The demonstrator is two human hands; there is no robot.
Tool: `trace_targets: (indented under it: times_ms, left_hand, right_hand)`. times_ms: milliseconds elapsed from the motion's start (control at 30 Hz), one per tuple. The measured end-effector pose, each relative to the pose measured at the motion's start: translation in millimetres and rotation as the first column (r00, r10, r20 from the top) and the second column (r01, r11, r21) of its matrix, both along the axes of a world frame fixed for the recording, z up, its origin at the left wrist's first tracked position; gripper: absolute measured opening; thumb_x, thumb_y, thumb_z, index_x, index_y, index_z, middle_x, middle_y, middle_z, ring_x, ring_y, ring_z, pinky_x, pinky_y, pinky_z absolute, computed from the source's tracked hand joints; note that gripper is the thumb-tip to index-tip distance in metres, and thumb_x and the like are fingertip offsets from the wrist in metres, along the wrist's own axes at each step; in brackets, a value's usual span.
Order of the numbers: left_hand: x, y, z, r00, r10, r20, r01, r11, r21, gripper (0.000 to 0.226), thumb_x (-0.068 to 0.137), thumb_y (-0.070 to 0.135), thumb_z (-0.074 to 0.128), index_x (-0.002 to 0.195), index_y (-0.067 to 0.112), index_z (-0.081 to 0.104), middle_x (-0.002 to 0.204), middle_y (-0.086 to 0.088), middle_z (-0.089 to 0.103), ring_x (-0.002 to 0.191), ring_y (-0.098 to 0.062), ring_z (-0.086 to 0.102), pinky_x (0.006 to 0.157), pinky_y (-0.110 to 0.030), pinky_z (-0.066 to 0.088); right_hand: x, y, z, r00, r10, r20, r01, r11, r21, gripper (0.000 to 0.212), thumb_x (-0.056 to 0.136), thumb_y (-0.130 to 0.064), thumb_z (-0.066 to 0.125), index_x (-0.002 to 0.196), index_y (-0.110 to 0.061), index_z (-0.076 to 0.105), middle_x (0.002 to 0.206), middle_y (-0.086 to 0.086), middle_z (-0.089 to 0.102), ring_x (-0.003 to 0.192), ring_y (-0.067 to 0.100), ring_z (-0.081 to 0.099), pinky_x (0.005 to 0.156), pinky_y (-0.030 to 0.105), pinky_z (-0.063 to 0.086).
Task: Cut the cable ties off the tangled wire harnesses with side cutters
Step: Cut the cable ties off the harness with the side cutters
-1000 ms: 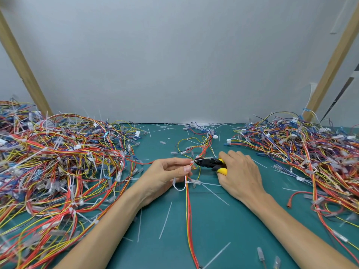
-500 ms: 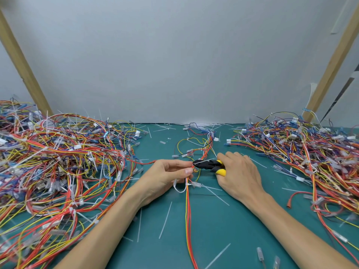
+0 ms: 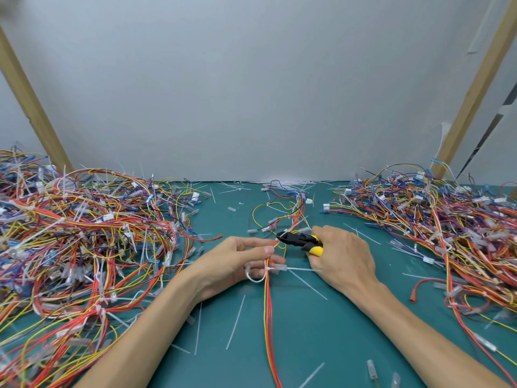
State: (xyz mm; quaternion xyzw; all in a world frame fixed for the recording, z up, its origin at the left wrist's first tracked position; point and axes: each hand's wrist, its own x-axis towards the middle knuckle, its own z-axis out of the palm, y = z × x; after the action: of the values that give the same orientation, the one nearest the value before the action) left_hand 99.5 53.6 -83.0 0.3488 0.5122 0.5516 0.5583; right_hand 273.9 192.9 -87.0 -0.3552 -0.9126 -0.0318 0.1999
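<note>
Between wire heaps (image 3: 84, 233), left grip (image 3: 233, 263) pinching harness (image 3: 268, 306), right grip (image 3: 344, 259) round side cutters (image 3: 298, 240), ties (image 3: 236, 322) strewn.

Both bare forearms come in from the bottom edge and angle toward each other above the surface (image 3: 321, 340). The left forearm (image 3: 134, 343) slants up and to the right. The left grip (image 3: 235, 263) is turned palm inward, thumb and forefinger pinching the wire harness (image 3: 268, 303), lower fingers loosely curled. The right forearm (image 3: 425, 337) slants up and to the left. The right grip (image 3: 342, 256) is knuckles up, fingers wrapped round the side cutters (image 3: 299, 240) — their nose points at the left fingertips. The grips sit near each other, apart.
</note>
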Motion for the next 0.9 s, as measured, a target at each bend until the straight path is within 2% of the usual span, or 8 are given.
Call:
trace_targets:
  times_ms: [100, 167, 200, 267, 333, 533, 667, 900]
  left_hand:
    - [5, 1, 1, 0.977, -0.013, -0.215, 0.016, 1.0, 0.011, 0.016, 0.096, 0.007, 0.055, 0.107, 0.001, 0.067, 0.091, -0.009, 0.074, 0.067, -0.01, 0.065, 0.055, -0.015, 0.046]
    - [14, 3, 1, 0.898, 0.073, -0.435, -0.064, 0.997, 0.036, 0.022, 0.097, 0.002, 0.047, 0.096, 0.008, 0.068, 0.075, 0.003, 0.07, 0.053, -0.007, 0.055, 0.048, -0.016, 0.04]
    - [20, 4, 0, 0.827, 0.137, -0.545, -0.121, 0.99, 0.065, 0.024, 0.096, 0.004, 0.046, 0.088, 0.012, 0.067, 0.067, 0.007, 0.066, 0.048, -0.006, 0.052, 0.048, -0.018, 0.039]
    - [31, 5, -5, 0.61, 0.263, -0.747, -0.187, 0.964, 0.187, 0.026, 0.097, 0.014, 0.047, 0.074, 0.018, 0.061, 0.058, 0.006, 0.06, 0.048, -0.011, 0.052, 0.053, -0.028, 0.042]
    - [37, 4, -12, 0.443, 0.33, -0.833, -0.171, 0.944, 0.283, 0.029, 0.099, 0.022, 0.048, 0.072, 0.018, 0.058, 0.059, -0.001, 0.058, 0.055, -0.018, 0.051, 0.062, -0.036, 0.042]
    - [31, 5, -14, 0.349, 0.403, -0.846, -0.181, 0.915, 0.361, 0.024, 0.097, 0.024, 0.053, 0.079, 0.015, 0.067, 0.058, -0.01, 0.057, 0.057, -0.025, 0.045, 0.062, -0.032, 0.04]
    - [31, 4, -13, 0.356, 0.372, -0.857, -0.187, 0.927, 0.325, 0.023, 0.094, 0.024, 0.055, 0.079, 0.018, 0.071, 0.057, -0.007, 0.06, 0.057, -0.025, 0.048, 0.06, -0.028, 0.039]
    - [28, 7, -15, 0.37, 0.345, -0.862, -0.2, 0.936, 0.289, 0.025, 0.092, 0.025, 0.057, 0.069, 0.028, 0.065, 0.055, -0.005, 0.059, 0.055, -0.022, 0.049, 0.059, -0.031, 0.042]
  right_hand:
    - [1, 0, -1, 1.0, 0.006, 0.006, -0.006, 1.0, 0.007, 0.019, 0.082, -0.039, 0.052, 0.077, -0.028, 0.038, 0.077, -0.006, 0.056, 0.078, 0.026, 0.057, 0.059, 0.031, 0.026]
    - [1, 1, -1, 1.0, 0.014, 0.013, -0.014, 1.0, 0.0, 0.019, 0.081, -0.039, 0.051, 0.076, -0.028, 0.037, 0.072, -0.007, 0.049, 0.076, 0.026, 0.056, 0.058, 0.031, 0.025]
    - [1, 2, -2, 1.0, 0.023, 0.019, -0.023, 1.0, -0.011, 0.019, 0.081, -0.038, 0.051, 0.076, -0.028, 0.037, 0.072, -0.007, 0.048, 0.077, 0.026, 0.056, 0.058, 0.032, 0.026]
    - [1, 2, -3, 0.999, 0.046, 0.025, -0.044, 0.998, -0.048, 0.017, 0.08, -0.037, 0.051, 0.075, -0.027, 0.039, 0.073, -0.006, 0.05, 0.079, 0.028, 0.056, 0.058, 0.032, 0.027]
    - [1, 3, -4, 0.998, 0.058, 0.014, -0.057, 0.996, -0.068, 0.016, 0.079, -0.036, 0.051, 0.074, -0.026, 0.04, 0.07, -0.007, 0.047, 0.078, 0.028, 0.055, 0.058, 0.032, 0.027]
    - [0, 3, -6, 0.999, 0.043, 0.03, -0.042, 0.998, -0.046, 0.015, 0.08, -0.038, 0.05, 0.076, -0.026, 0.043, 0.073, -0.006, 0.051, 0.078, 0.027, 0.056, 0.057, 0.032, 0.028]
    - [0, -1, -3, 0.998, 0.057, 0.027, -0.057, 0.998, 0.017, 0.014, 0.078, -0.034, 0.056, 0.078, -0.026, 0.044, 0.071, -0.008, 0.042, 0.074, 0.025, 0.05, 0.061, 0.031, 0.024]
    - [-4, -7, -4, 0.994, 0.053, 0.097, -0.062, 0.994, 0.086, 0.017, 0.083, -0.037, 0.056, 0.091, -0.022, 0.053, 0.086, -0.003, 0.058, 0.086, 0.025, 0.053, 0.07, 0.035, 0.031]
